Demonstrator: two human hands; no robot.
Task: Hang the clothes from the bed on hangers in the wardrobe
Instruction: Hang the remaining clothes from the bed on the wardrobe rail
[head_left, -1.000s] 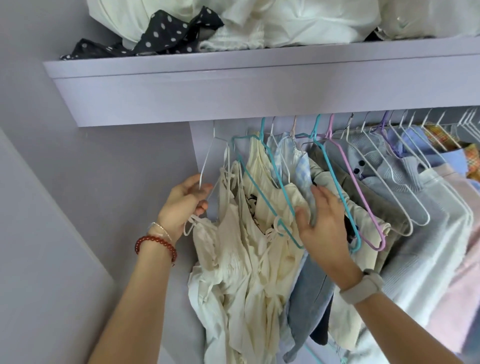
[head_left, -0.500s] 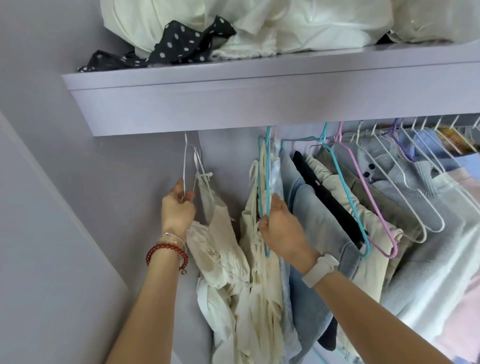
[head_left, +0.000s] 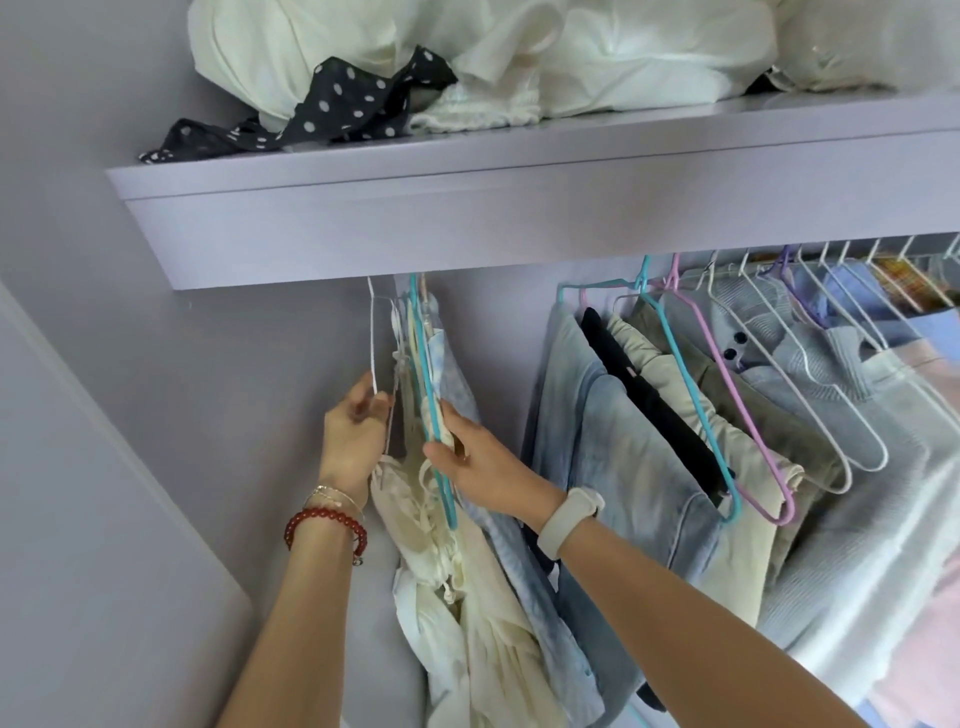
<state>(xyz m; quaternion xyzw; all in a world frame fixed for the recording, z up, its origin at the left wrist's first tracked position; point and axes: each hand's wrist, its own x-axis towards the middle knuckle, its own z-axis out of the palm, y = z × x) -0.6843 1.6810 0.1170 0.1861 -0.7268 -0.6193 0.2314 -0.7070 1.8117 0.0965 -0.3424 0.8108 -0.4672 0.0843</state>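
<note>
Holding a white hanger (head_left: 375, 343) in our left hand (head_left: 353, 441) — fingers curled round its wire — we are pinching a teal hanger (head_left: 431, 410) with our right hand (head_left: 480, 467). Both are hanging under the lilac shelf (head_left: 519, 218) at the wardrobe's far left, carrying cream dresses (head_left: 457, 571) — well apart from the jeans (head_left: 618, 441) and knitwear to the right.
</note>
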